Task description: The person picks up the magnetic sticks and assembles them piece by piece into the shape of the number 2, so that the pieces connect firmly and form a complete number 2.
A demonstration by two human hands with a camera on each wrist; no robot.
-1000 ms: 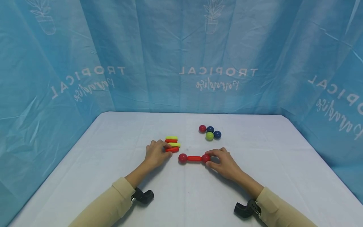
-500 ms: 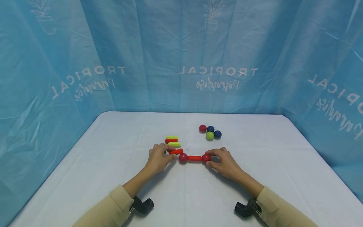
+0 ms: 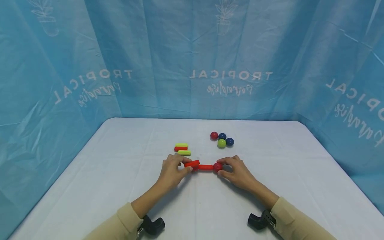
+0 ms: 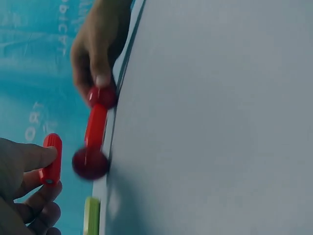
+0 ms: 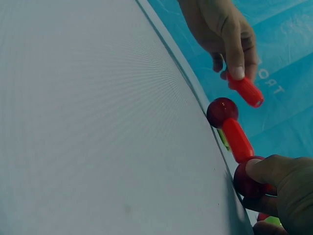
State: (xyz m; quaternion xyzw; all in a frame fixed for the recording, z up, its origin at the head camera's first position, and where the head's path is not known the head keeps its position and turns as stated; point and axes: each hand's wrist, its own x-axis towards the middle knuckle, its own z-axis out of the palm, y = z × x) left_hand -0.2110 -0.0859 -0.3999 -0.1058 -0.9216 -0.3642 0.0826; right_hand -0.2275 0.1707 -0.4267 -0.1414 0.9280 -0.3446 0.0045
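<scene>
My left hand (image 3: 172, 170) pinches a loose red rod (image 4: 52, 159) between thumb and fingers, raised over the left end of a joined piece. That piece is a red rod (image 3: 205, 167) with a dark red ball at each end. The left ball (image 4: 91, 163) is mostly covered by the held rod in the head view; in the right wrist view the two are apart. My right hand (image 3: 237, 171) grips the right ball (image 3: 217, 167) between thumb and fingers. The piece lies along the white table.
Two yellow-green rods and a red rod (image 3: 181, 149) lie beyond my left hand. Farther back sit a red ball (image 3: 214, 135), a green ball (image 3: 221, 143) and two blue balls (image 3: 230, 142). A blue printed curtain (image 3: 168, 93) surrounds the white table (image 3: 255, 136).
My left hand has picked the nearest red rod out of the row and carried it right, over the left ball. The right hand and the joined piece have stayed in place.
</scene>
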